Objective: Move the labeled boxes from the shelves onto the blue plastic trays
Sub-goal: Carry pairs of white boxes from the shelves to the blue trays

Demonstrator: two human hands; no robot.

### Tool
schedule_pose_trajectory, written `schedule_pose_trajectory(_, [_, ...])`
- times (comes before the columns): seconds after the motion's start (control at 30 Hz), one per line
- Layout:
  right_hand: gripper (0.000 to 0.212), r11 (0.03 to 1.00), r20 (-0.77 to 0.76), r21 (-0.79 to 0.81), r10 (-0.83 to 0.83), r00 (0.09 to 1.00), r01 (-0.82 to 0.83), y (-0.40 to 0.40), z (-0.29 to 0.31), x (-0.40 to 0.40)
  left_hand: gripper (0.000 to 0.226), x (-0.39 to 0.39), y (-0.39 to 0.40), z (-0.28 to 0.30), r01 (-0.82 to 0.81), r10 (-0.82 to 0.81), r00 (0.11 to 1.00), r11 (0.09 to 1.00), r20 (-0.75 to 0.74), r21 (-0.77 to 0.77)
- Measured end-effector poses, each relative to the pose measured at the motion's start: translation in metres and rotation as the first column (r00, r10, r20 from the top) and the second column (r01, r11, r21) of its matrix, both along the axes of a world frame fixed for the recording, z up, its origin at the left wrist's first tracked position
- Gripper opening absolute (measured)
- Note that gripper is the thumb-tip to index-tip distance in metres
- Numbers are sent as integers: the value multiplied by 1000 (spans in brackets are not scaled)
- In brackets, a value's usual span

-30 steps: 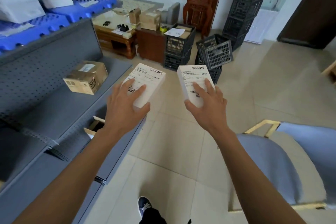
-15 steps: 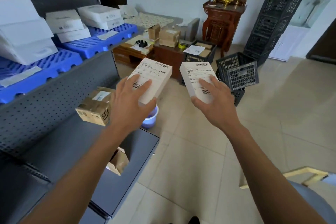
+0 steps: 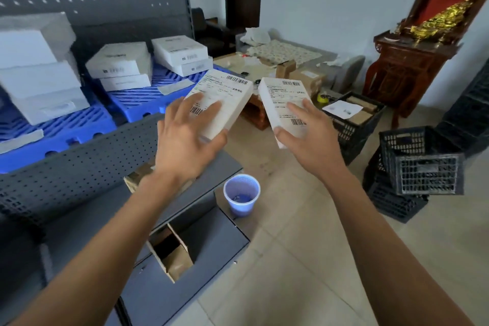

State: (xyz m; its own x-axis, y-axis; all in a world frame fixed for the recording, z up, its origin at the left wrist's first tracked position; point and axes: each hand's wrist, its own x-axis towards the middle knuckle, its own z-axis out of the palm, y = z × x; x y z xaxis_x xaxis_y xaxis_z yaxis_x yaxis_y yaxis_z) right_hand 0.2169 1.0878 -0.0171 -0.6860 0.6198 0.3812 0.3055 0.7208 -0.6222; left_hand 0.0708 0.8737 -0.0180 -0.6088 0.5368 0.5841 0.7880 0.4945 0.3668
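My left hand (image 3: 185, 137) grips a white labeled box (image 3: 227, 92) from above, fingers over its barcode label and thumb under its near end. My right hand (image 3: 309, 137) holds a second white labeled box (image 3: 283, 98) the same way. Both boxes hang in the air just right of the upper shelf. Two blue plastic trays sit on that shelf: the right tray (image 3: 143, 103) carries two stacks of white boxes (image 3: 121, 66), and the left tray (image 3: 53, 135) carries larger white boxes (image 3: 37, 71). A brown cardboard box (image 3: 135, 177) on the lower shelf is mostly hidden by my left wrist.
The grey perforated shelf front (image 3: 79, 167) runs below the trays. A blue cup-shaped basket (image 3: 241, 194) stands on the floor beside the shelf end. Black crates (image 3: 420, 161) stand at right. A low wooden table (image 3: 254, 111) and a red cabinet (image 3: 407, 77) lie beyond.
I have stepped forward and the view has lifted. Both hands have carried their boxes up and toward the right blue tray. The brown box on the lower shelf has slipped behind my left wrist.
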Motion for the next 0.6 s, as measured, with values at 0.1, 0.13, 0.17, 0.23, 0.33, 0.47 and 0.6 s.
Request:
schedule_pose_trajectory(0.1, [67, 996, -26, 12, 84, 996, -83, 15, 12, -21, 61, -12, 3, 14, -68, 68, 998, 997, 0, 34])
schedule_pose_trajectory(0.13, [68, 994, -32, 19, 106, 994, -105, 19, 16, -29, 60, -17, 4, 18, -87, 87, 996, 995, -5, 41])
schedule_pose_trajectory(0.17, [68, 992, -32, 30, 123, 992, -122, 23, 21, -38, 59, -23, 5, 23, -108, 109, 994, 993, -9, 49])
schedule_pose_trajectory(0.23, [71, 987, -28, 49, 153, 988, -151, 28, 31, -58, 59, -36, 7, 33, -152, 153, 988, 986, -12, 65])
schedule_pose_trajectory(0.33, [72, 977, -41, 80, 201, 979, -197, 31, 45, -87, 61, -58, 5, 46, -212, 214, 977, 976, -28, 55])
schedule_pose_trajectory(0.47, [64, 957, -68, 161, 254, 965, -241, 26, 62, -129, 63, -85, -3, 63, -269, 272, 961, 961, -44, 70])
schedule_pose_trajectory(0.6, [65, 941, -40, 232, 263, 964, -247, 13, 81, -179, 63, -117, -10, 77, -351, 354, 934, 934, -48, 59])
